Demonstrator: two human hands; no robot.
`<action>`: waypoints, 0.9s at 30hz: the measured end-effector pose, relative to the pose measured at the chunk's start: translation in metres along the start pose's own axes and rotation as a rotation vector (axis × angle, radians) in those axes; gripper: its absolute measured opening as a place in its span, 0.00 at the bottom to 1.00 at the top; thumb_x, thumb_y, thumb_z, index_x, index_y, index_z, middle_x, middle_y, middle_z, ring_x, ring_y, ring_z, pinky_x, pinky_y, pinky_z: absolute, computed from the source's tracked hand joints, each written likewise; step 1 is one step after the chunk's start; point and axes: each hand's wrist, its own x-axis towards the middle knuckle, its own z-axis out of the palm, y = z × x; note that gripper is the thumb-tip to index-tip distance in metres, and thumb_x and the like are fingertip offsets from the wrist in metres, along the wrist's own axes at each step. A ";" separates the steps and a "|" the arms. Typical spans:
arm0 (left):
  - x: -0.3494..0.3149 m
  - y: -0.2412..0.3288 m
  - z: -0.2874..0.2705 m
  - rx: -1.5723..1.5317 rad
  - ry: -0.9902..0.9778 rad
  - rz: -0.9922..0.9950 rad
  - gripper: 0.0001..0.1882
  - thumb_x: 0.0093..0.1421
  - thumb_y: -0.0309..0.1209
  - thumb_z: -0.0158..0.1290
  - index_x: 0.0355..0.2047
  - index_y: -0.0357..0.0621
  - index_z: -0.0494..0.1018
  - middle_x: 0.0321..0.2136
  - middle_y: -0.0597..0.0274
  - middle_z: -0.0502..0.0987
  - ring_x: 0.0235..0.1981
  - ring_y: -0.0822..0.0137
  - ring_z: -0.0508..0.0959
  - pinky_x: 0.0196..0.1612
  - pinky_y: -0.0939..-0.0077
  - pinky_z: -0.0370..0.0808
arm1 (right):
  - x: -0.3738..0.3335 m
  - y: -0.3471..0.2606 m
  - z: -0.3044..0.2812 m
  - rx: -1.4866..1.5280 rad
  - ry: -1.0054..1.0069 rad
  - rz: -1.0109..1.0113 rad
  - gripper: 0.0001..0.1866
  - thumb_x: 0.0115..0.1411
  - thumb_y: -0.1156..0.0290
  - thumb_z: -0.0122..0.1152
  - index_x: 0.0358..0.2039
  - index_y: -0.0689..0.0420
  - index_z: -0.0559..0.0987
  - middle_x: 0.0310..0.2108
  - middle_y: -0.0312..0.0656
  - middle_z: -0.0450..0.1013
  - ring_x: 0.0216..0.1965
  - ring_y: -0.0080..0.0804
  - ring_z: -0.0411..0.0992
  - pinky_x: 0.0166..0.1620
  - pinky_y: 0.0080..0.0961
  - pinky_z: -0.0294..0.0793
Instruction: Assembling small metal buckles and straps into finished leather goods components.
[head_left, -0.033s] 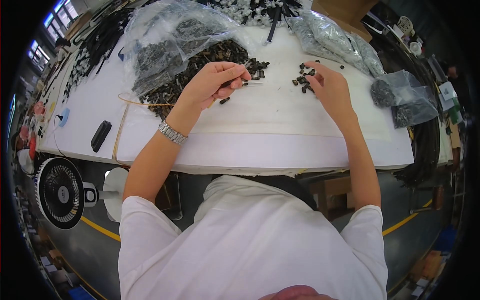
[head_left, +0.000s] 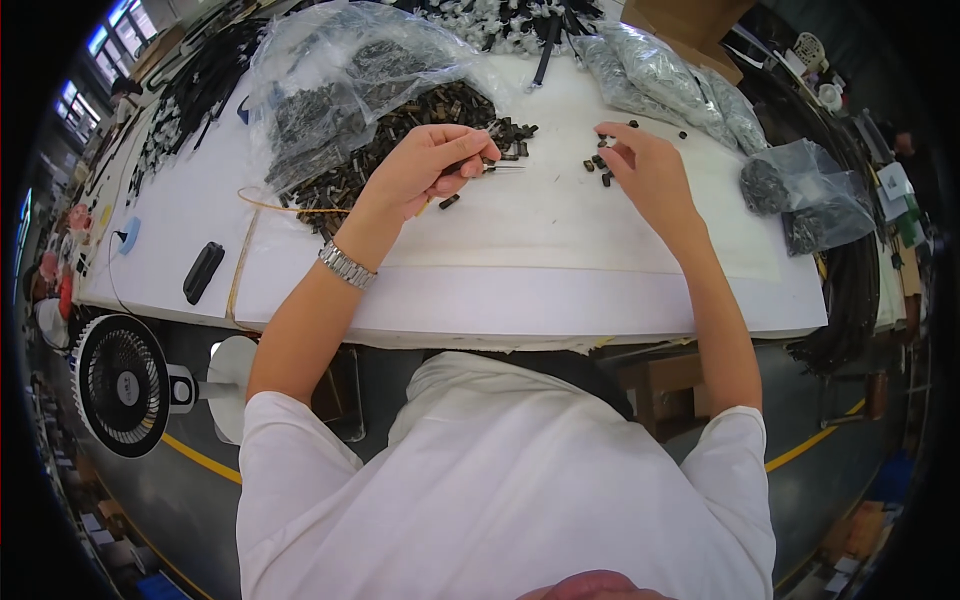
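My left hand (head_left: pixel 435 168) is closed around a thin tool with a needle-like metal tip (head_left: pixel 507 167) that points right. Most of the tool is hidden by the fingers. Beside and under that hand spreads a heap of small dark cylindrical pieces (head_left: pixel 330 190), with one loose piece (head_left: pixel 449 201) near the wrist. My right hand (head_left: pixel 648 170) hovers at a few scattered black pieces (head_left: pixel 606 179), thumb and forefinger apart. Nothing shows between them, though the other fingers are partly hidden. An orange cord (head_left: pixel 290 208) runs toward my left wrist.
A large clear plastic bag (head_left: pixel 320 110) lies over the heap. Filled bags (head_left: pixel 650 75) and smaller bags (head_left: pixel 805 195) are at the right. A black oblong case (head_left: pixel 203 272) rests on the white table (head_left: pixel 540 305). A fan (head_left: pixel 122 387) stands at the lower left.
My right hand has shifted slightly left over the scattered black pieces. My left hand and its tool stay almost in place.
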 end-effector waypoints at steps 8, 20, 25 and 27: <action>0.005 -0.009 0.002 0.103 0.136 0.032 0.13 0.71 0.36 0.58 0.37 0.37 0.81 0.21 0.73 0.74 0.14 0.86 0.62 0.17 0.89 0.55 | 0.056 -0.011 0.085 -0.176 -0.208 -0.098 0.12 0.59 0.66 0.72 0.41 0.57 0.85 0.36 0.43 0.82 0.37 0.44 0.80 0.44 0.39 0.79; 0.008 -0.002 0.021 0.323 0.299 0.122 0.12 0.67 0.37 0.62 0.40 0.39 0.81 0.22 0.72 0.75 0.15 0.86 0.62 0.19 0.87 0.54 | 0.048 -0.019 0.049 0.789 -0.389 0.224 0.09 0.66 0.68 0.67 0.42 0.60 0.83 0.34 0.40 0.83 0.35 0.27 0.82 0.41 0.28 0.84; 0.025 0.004 0.034 0.451 0.254 0.251 0.11 0.65 0.31 0.61 0.43 0.38 0.80 0.25 0.72 0.78 0.18 0.86 0.63 0.20 0.85 0.56 | 0.038 -0.010 0.059 1.401 -0.476 0.352 0.12 0.70 0.68 0.64 0.47 0.62 0.80 0.37 0.39 0.82 0.35 0.23 0.82 0.47 0.29 0.86; 0.030 0.003 0.036 0.385 0.251 0.291 0.10 0.66 0.31 0.60 0.43 0.37 0.80 0.26 0.73 0.78 0.18 0.85 0.62 0.20 0.86 0.56 | 0.038 -0.003 0.067 1.561 -0.474 0.359 0.09 0.71 0.69 0.63 0.46 0.61 0.80 0.37 0.37 0.81 0.35 0.22 0.81 0.49 0.30 0.86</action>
